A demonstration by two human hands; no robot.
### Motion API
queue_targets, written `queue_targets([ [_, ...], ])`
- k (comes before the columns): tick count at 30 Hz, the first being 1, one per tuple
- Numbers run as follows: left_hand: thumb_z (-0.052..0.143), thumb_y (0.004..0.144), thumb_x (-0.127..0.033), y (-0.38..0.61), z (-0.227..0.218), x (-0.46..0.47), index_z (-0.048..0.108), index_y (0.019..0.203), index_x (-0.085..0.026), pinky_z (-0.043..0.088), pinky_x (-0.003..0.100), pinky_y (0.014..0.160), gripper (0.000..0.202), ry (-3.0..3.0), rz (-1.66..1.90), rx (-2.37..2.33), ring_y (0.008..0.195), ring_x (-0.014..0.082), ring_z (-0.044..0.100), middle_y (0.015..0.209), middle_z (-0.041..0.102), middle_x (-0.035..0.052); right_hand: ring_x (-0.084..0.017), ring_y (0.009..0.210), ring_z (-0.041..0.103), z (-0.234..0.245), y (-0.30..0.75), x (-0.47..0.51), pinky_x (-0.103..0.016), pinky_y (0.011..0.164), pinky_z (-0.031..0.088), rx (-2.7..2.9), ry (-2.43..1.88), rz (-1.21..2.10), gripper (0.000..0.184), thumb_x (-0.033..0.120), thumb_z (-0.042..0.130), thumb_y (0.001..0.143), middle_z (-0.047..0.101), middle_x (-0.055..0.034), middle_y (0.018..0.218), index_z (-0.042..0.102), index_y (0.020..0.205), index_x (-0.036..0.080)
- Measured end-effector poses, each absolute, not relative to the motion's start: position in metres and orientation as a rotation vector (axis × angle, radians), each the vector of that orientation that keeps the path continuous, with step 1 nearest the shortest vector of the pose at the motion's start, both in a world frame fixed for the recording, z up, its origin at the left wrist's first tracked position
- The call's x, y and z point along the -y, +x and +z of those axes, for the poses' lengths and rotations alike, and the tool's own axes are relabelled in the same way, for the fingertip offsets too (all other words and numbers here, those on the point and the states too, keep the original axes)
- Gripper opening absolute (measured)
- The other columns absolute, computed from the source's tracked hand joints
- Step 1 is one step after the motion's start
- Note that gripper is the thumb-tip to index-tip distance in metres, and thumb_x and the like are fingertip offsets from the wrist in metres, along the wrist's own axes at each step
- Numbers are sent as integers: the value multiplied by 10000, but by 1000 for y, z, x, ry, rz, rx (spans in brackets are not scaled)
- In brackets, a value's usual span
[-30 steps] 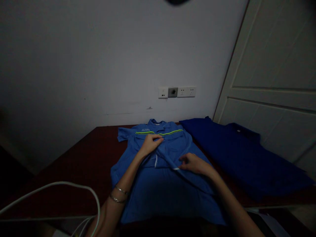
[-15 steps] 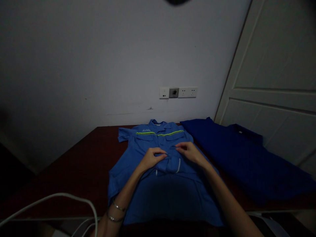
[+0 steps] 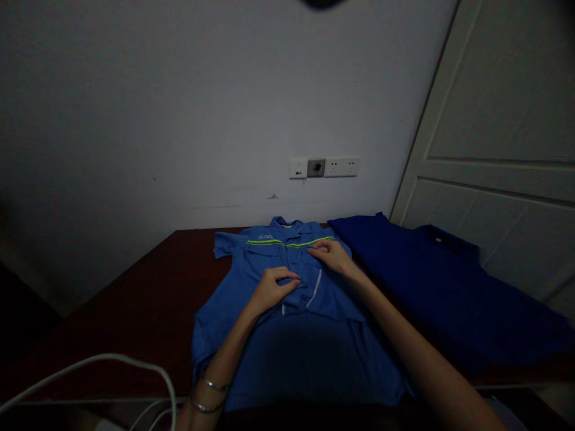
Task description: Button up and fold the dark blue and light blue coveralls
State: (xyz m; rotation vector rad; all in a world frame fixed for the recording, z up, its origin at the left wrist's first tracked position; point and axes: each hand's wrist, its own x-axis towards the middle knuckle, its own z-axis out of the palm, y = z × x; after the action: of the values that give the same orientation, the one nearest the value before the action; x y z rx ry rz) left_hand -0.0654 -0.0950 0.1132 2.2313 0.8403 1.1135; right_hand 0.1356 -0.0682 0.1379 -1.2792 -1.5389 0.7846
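A blue short-sleeved work shirt (image 3: 265, 335) lies front up on the table, its collar toward the wall. It has a yellow-green chest stripe (image 3: 274, 242), white lettering and two chest pocket flaps. My left hand (image 3: 275, 288) is closed in a pinch on the shirt's front, near the middle opening. My right hand (image 3: 333, 256) is at the chest pocket on the right, just under the stripe, with thumb and fingers pinched on the shirt's cloth. The fold between the hands is dark and hard to make out. White trim (image 3: 315, 288) shows on the front below my right hand.
A darker blue collared garment (image 3: 413, 287) lies to the right on the dark red table (image 3: 148, 287). A white cable (image 3: 112, 357) loops over the near left edge. Wall sockets (image 3: 341, 167) are above the table, and a pale panelled door (image 3: 498, 149) stands at the right.
My right hand has moved up and slightly left toward the chest stripe. The white trim on the shirt front has shifted left and up. My left hand has barely moved.
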Motion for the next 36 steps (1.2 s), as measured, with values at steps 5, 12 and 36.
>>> queue_targets([
  [5, 556, 776, -258, -62, 106, 94, 688, 832, -172, 425, 238, 712, 168, 2299, 1119, -869, 742, 140, 586, 787, 654, 42, -100, 474, 481, 114, 120, 81, -212, 461, 335, 1405, -1226, 930, 356, 454, 631, 601, 569, 19, 541, 600, 748, 132],
  [12, 572, 758, -220, -59, 100, 92, 684, 832, -174, 425, 237, 717, 142, 2248, 1122, -952, 760, 145, 590, 799, 655, 38, -128, 591, 551, 94, 112, 94, -240, 577, 410, 1364, -1119, 1023, 315, 400, 650, 607, 624, 7, 622, 627, 780, 138],
  [36, 606, 692, -184, -57, 93, 88, 641, 721, -159, 425, 236, 716, 52, 2061, 1137, -1023, 726, 138, 578, 747, 654, 3, -118, 617, 497, 101, 113, 103, -227, 580, 353, 1540, -1127, 1132, 290, 423, 615, 663, 586, 14, 623, 645, 696, 136],
])
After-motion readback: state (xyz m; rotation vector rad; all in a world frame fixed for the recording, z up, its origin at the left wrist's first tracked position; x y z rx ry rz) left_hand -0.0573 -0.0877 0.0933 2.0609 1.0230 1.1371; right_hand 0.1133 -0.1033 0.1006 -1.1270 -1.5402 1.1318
